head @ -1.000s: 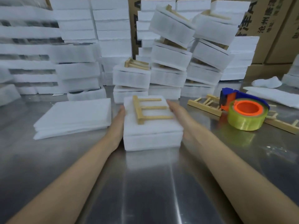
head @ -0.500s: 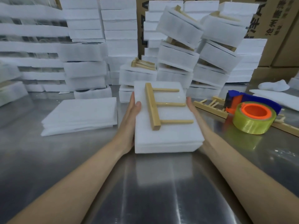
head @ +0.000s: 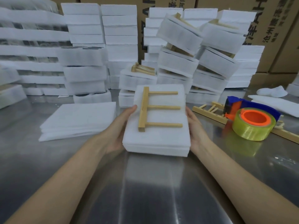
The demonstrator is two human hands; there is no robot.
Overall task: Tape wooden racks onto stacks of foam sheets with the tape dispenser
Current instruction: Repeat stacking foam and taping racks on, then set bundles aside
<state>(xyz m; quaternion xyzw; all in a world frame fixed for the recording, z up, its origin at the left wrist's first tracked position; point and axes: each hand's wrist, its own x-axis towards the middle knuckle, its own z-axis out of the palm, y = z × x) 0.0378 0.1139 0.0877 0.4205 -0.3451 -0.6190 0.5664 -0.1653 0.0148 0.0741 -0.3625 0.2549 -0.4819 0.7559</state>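
1. Gripping the foam stack [head: 155, 139] by both sides, my left hand [head: 119, 131] and right hand [head: 196, 133] clamp it over the steel table [head: 145, 191].
2. A wooden rack [head: 143, 109] lies on top of it.
3. The tape dispenser [head: 252, 128] rests to my right.
4. Taped bundles [head: 178, 62] pile up behind.

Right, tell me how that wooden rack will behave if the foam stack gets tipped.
Likely slides off: the wooden rack lies loose on the foam stack, no tape showing. Probably stiff and light: one thin bar, three pegs.
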